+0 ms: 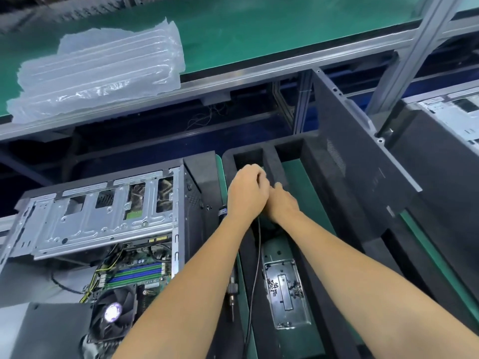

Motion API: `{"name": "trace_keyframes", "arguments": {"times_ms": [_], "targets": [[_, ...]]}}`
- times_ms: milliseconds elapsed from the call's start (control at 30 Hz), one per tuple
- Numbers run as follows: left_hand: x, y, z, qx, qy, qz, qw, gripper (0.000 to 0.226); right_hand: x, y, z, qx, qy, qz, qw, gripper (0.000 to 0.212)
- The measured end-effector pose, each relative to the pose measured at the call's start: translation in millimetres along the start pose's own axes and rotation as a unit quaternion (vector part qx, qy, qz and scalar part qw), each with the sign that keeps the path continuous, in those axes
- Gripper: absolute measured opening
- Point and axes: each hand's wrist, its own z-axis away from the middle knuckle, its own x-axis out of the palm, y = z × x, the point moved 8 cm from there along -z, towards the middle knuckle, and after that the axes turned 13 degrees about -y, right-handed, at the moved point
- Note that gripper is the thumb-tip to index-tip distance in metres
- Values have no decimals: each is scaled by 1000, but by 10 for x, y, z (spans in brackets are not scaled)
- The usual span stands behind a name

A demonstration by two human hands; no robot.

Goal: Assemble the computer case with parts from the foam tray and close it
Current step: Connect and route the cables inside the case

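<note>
I see my left hand (247, 187) curled and right hand (281, 200) meeting over the black foam tray (269, 161); grip unclear. The open grey metal computer case (103, 216) lies left. No writing legible.

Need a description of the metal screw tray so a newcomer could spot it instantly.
Start at the open computer case on the left, then move right past the person's forearms to the black foam tray. The metal screw tray lies in the foam near the bottom of the picture. It is the only shiny silver piece there, with small dark screws scattered across it.
</note>
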Motion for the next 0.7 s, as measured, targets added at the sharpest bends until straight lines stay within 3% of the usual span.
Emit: {"name": "trace_keyframes", "arguments": {"times_ms": [100,233,300,433,700], "targets": [[205,-73,-27,-7,-99,-97,990,15,97,-27,-9,-1,-23,35,999,48],[633,-381,183,-62,-283,-277,916,24,109,-60,17,-14,-6,73,997,33],[711,-436,264,-58,-296,-339,891,28,98,-69,37,-19,-7,81,997,28],[771,-438,290,-62,-317,-345,881,30,50,-57,82,-18,-8,31,999,9],[817,-496,454,-126,-333,-375,856,70,-100,-48,211,-13,33,-66,997,20]]}}
